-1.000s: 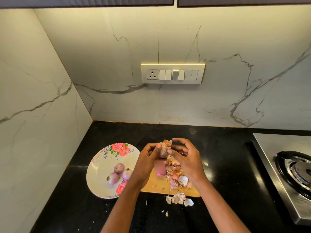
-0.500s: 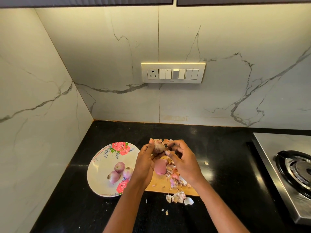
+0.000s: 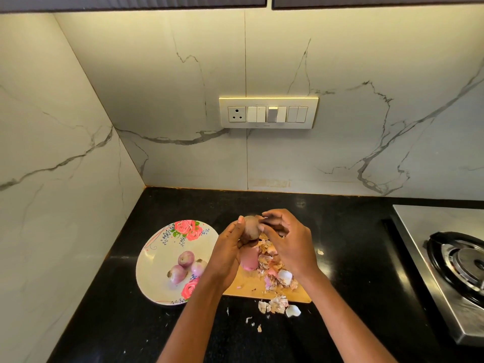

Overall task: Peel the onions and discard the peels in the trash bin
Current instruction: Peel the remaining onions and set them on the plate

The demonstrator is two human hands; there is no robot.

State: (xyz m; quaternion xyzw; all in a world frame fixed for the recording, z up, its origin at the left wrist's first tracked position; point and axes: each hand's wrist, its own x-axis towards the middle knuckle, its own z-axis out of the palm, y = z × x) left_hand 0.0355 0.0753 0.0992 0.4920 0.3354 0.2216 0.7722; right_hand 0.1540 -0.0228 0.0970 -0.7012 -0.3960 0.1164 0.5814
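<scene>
My left hand (image 3: 228, 254) grips a small brownish onion (image 3: 251, 227) above the wooden cutting board (image 3: 245, 285). My right hand (image 3: 289, 243) pinches the skin at the onion's top right. A peeled pink onion (image 3: 249, 260) lies on the board under my hands. A heap of onion peels (image 3: 275, 268) covers the board's right half. More peels (image 3: 278, 305) lie on the black counter in front of the board. Three small onions (image 3: 186, 267) sit on a floral plate (image 3: 159, 258) to the left. No trash bin is in view.
The black counter (image 3: 345, 247) runs into a corner of marble walls at the back left. A steel gas stove (image 3: 455, 263) stands at the right edge. A switch panel (image 3: 268, 113) is on the back wall. Small peel scraps (image 3: 255, 323) dot the counter near me.
Both hands have lifted the onion slightly and turned it. The right fingers have shifted to the onion's top.
</scene>
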